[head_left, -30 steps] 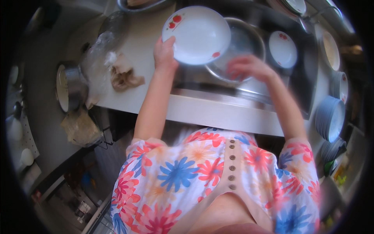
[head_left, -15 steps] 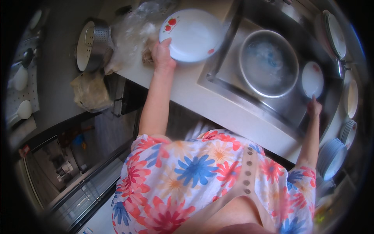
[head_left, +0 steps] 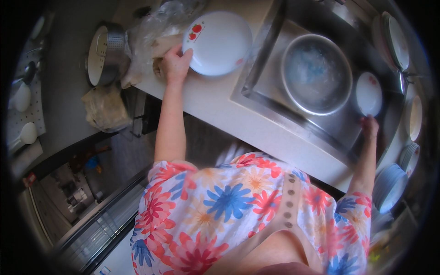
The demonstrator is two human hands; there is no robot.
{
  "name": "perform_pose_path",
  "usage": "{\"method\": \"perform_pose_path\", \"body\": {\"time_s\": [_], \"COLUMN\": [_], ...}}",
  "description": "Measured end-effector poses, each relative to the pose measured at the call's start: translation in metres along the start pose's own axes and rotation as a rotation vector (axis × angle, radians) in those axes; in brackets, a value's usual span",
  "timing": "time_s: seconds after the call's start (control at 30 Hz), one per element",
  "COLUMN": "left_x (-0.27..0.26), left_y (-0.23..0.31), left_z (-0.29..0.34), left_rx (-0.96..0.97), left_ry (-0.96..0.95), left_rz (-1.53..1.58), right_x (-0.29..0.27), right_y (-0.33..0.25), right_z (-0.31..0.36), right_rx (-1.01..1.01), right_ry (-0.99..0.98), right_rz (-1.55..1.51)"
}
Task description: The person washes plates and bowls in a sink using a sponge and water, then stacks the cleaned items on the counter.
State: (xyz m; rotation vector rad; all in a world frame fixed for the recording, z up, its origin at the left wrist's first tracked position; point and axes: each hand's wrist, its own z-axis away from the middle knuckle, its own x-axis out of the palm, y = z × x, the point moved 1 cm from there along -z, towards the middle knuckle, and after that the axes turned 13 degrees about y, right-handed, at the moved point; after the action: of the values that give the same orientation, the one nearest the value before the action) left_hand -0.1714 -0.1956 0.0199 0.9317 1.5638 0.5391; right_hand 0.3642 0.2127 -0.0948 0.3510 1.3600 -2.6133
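Observation:
My left hand point(head_left: 176, 64) grips the near left rim of a large white plate point(head_left: 220, 43) with red fruit printed near its edge. That plate is over the pale counter, left of the sink. A smaller white plate point(head_left: 369, 94) with a red mark is in my right hand point(head_left: 369, 126), pinched at its near edge. It is tilted over the right part of the sink. Between the two plates, a round metal basin point(head_left: 316, 75) sits in the sink, holding cloudy, bluish, sudsy water. The fingers behind each plate are hidden.
The steel sink point(head_left: 270, 98) is set into the counter point(head_left: 220, 110). Clear plastic bags point(head_left: 153, 36) and a perforated metal pot point(head_left: 107, 55) stand at the left. Stacked plates point(head_left: 389, 188) line the right side, with more plates point(head_left: 395, 43) at the far right.
My left hand has moved left with the large plate, and its thumb now shows more plainly along the rim. The small plate and my right hand have barely shifted.

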Motion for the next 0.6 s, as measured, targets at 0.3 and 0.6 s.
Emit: {"method": "perform_pose_path", "body": {"time_s": [0.3, 0.6], "left_x": [-0.023, 0.076], "left_y": [0.038, 0.143], "left_z": [-0.008, 0.098], "left_rx": [0.015, -0.253], "left_ry": [-0.103, -0.917], "left_rz": [-0.291, 0.569], "right_x": [-0.022, 0.009], "right_y": [-0.018, -0.065], "right_z": [0.012, 0.101], "right_rx": [-0.115, -0.225], "right_ry": [0.125, 0.074], "right_rz": [-0.061, -0.011]}}
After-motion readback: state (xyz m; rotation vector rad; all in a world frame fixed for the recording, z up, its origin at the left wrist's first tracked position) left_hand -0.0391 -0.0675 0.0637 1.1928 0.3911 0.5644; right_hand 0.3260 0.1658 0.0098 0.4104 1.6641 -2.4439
